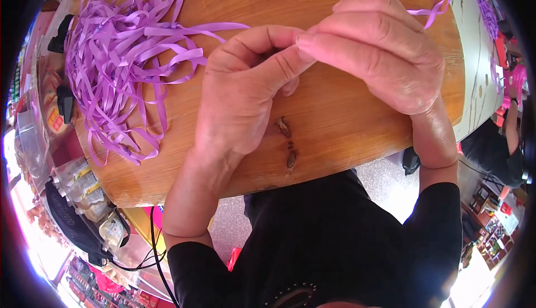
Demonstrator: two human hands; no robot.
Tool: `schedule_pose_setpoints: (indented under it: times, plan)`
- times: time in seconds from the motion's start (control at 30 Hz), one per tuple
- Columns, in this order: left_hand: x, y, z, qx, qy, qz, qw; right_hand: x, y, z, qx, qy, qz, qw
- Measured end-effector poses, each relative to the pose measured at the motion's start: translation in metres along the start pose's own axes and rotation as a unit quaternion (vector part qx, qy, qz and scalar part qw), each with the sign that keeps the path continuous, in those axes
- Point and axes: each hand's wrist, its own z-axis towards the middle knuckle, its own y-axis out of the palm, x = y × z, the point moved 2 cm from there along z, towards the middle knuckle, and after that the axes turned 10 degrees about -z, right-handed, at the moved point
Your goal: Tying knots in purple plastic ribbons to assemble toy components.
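My left hand (237, 87) and my right hand (385, 51) meet above the wooden table, thumbs and fingertips pinched together. Purple ribbon strips run in behind both hands, and the pinched bit between the fingertips is mostly hidden. To the left of my left hand lies a big tangled heap of purple ribbon (125, 57), with strips reaching toward my knuckles. Beyond my right hand, another length of purple ribbon (441, 6) curls on the table.
The wooden tabletop (335, 135) has dark knots and a rounded near edge. Black clips (65, 104) and clear plastic packs (84, 182) line its left side. At right is a white marbled surface (480, 51) with more purple ribbon. Another person in black (491, 149) is at far right.
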Motion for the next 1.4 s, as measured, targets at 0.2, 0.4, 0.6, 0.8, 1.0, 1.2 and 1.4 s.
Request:
schedule_pose_setpoints:
  times: [0.2, 0.4, 0.6, 0.8, 1.0, 1.2, 1.4]
  plan:
    - [0.004, 0.008, 0.000, 0.027, 0.024, 0.086, 0.996, 0.005, -0.017, 0.010, -0.055, 0.213, 0.035, 0.975]
    - [0.006, 0.013, -0.001, 0.016, 0.107, 0.122, 0.987, 0.004, -0.027, 0.014, -0.151, 0.114, 0.024, 0.982]
    - [0.007, 0.007, -0.007, 0.017, 0.119, 0.165, 0.979, 0.002, -0.009, 0.003, -0.079, 0.206, 0.140, 0.965]
    - [0.006, 0.007, -0.001, -0.097, 0.218, 0.194, 0.952, 0.003, 0.003, -0.011, -0.066, 0.486, 0.437, 0.754]
    - [0.001, 0.004, 0.003, -0.114, 0.144, 0.027, 0.983, 0.002, 0.008, -0.011, -0.054, 0.458, 0.442, 0.770]
    - [0.002, -0.001, 0.000, -0.084, 0.117, 0.019, 0.989, -0.001, 0.004, -0.008, 0.030, 0.247, 0.253, 0.935]
    - [0.004, 0.000, -0.002, -0.074, 0.125, 0.034, 0.989, 0.002, 0.001, -0.005, 0.009, 0.169, 0.207, 0.964]
